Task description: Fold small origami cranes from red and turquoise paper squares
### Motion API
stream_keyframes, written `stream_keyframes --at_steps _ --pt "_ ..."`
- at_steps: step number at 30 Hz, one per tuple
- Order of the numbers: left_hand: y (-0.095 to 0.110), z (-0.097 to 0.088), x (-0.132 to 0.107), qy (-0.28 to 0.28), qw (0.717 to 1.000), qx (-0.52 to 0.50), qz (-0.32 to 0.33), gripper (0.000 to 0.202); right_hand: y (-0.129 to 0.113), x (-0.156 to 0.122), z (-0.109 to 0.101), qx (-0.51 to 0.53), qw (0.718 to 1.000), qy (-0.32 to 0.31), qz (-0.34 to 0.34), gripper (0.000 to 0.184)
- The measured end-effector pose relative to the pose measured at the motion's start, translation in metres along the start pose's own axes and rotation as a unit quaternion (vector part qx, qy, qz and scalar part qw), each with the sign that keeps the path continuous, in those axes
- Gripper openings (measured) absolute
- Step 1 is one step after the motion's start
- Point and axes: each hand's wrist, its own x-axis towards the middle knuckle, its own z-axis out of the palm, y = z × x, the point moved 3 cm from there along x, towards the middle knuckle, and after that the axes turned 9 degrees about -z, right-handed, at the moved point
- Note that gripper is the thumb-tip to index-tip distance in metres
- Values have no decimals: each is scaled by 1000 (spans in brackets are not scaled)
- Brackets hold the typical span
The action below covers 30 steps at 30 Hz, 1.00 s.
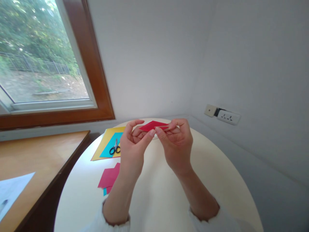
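Between my two hands, a small folded piece of red paper point(152, 125) is held up above the far half of the round table point(159, 199). My left hand point(134, 141) pinches its left side, thumb in front and fingers behind. On the other side my right hand point(177, 141) grips the paper's right part, its thumb tip close to the left thumb. The paper comes to a low peak at the top. Its underside and lower edge are partly hidden by the thumbs.
Left of my hands, black-handled scissors point(115, 148) lie on blue paper point(106, 151) over yellow sheets point(101, 145). Nearer me are pink paper pieces point(108, 177) with a blue scrap point(104, 191). A wooden desk point(48, 151) bears a white sheet point(14, 190). Sockets point(229, 117) are on the wall.
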Motion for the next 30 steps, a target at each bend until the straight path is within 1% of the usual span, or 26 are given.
stream_keyframes --at_steps 2,6,9,11,15,18,19,21,23,26,30 --pt "-2 0 2 -5 1000 8 -9 27 1 -1 0 -5 1000 -1 6 25" --pt "-5 -1 3 -18 999 31 -3 15 6 -2 0 -13 1000 -2 24 27" --pt "-6 -3 3 -17 999 41 10 12 11 -1 0 -11 998 -18 51 29" --pt "-6 -5 4 -13 999 44 20 10 13 -1 -2 -22 998 -32 56 29" --pt "-4 -11 8 6 997 65 50 8 10 3 -8 -92 995 -27 6 25" --pt "-2 -14 9 0 994 90 60 8 6 6 -10 -147 987 -51 -27 24" --pt "-2 -14 8 -4 993 99 60 8 5 7 -9 -161 984 -65 -31 22" --pt "0 -13 8 -11 992 115 56 7 4 7 -9 -183 979 -82 -32 11" --pt "0 -12 6 -12 990 129 49 9 3 8 -9 -199 976 -80 -34 5" --pt "0 -9 5 -14 990 136 42 14 2 7 -9 -205 976 -60 -36 6" --pt "-1 -8 5 -16 990 135 45 21 4 6 -10 -184 982 -39 -26 8"
